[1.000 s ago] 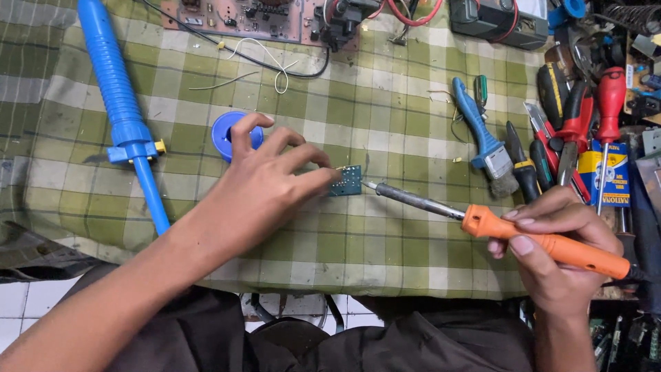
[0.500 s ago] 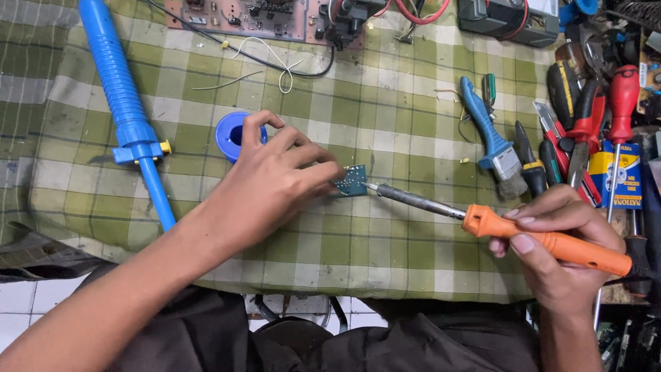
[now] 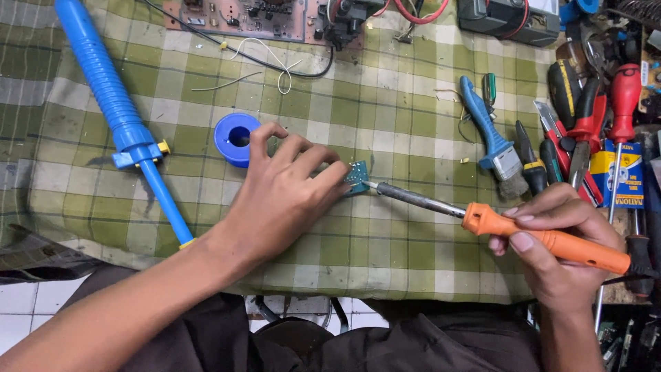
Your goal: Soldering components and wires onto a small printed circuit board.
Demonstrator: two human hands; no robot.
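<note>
**Soldering iron tip at small board, both hands engaged**

Left hand (image 3: 282, 200) lies palm-down on the green-and-cream checked cloth (image 3: 385, 103) covering the bench, fingers curled narrow, fingertips pressing on the small teal circuit board (image 3: 357, 178). The board sits flat on the cloth near the middle of the view, partly hidden under the fingertips.

Right hand (image 3: 558, 241) is wrapped closed around the orange plastic handle of the soldering iron (image 3: 544, 238), thumb on top. The iron's dark metal shaft runs up and to the left; its tip meets the right edge of the small board. Whether the tip touches a joint or only the edge cannot be told.

Just behind the left hand's fingers, touching or nearly so, stands a blue plastic spool (image 3: 236, 138) with a hollow centre. Further left lies a long blue ribbed desoldering pump (image 3: 117, 114), set diagonally, well apart from the board.

At the far edge of the cloth: a large brown circuit board (image 3: 241, 14) with a black cable and thin pale wire looping off it. To the right of the board, a blue-handled brush (image 3: 490, 131) with a metal ferrule, then a cluster of red- and black-handled screwdrivers and pliers (image 3: 592, 117) beside the right hand.
</note>
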